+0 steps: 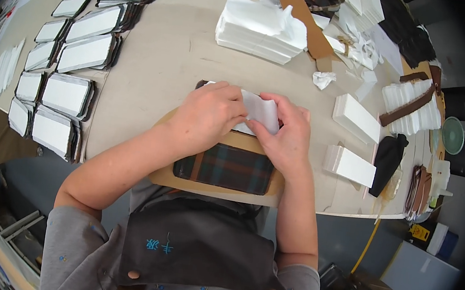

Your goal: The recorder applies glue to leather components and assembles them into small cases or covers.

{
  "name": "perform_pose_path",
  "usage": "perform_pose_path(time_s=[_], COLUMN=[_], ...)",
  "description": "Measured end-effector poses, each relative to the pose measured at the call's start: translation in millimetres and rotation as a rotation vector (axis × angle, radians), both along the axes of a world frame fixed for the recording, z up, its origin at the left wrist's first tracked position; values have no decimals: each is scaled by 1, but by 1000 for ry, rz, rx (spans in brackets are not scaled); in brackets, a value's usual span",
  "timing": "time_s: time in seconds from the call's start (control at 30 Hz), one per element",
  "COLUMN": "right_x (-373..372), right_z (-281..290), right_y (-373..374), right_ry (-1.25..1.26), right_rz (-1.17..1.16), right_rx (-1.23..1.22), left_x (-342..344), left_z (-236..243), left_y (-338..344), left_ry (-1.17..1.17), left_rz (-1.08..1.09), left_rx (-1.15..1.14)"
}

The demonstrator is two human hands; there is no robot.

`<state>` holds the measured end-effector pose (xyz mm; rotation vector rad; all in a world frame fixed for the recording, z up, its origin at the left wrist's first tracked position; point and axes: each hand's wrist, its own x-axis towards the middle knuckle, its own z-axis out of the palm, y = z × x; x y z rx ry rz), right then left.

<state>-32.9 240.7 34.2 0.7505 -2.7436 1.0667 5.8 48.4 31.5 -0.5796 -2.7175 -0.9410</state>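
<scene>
Both my hands are together over a tan board (233, 139) at the table's front edge. A small white sheet (261, 112), paper or thin padding, lies between them over a dark piece that is mostly hidden. My right hand (289, 137) pinches the sheet's right end between thumb and fingers. My left hand (208, 117) has its fingers curled together on the sheet's left part; its fingertips are partly hidden. Nearer to me on the board, a dark plaid rectangular panel (224, 167) with rounded corners lies flat, touched by neither hand.
Stacks of white-topped dark panels (68, 95) line the left side. A thick pile of white sheets (261, 32) stands at the back. Two white strip stacks (356, 117) lie on the right, near a black cloth (389, 164). Paper scraps (361, 54) and a brown strip (406, 106) lie beyond.
</scene>
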Motion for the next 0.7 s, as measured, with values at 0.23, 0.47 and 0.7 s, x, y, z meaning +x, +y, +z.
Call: perform_pose_path(time_s=[0.23,0.47,0.7], right_x=[-13,-17,-20], right_z=[7,6,6], right_y=[24,31,36], right_ry=[-342,-294,-207], right_rz=[-141,-234,-264], right_rx=[-221,-263,-568], left_x=[2,3,5], left_z=[4,5,5], left_y=[2,3,3], left_ry=[1,2,12], left_rz=[23,-26,-34], left_rx=[10,-53,-57])
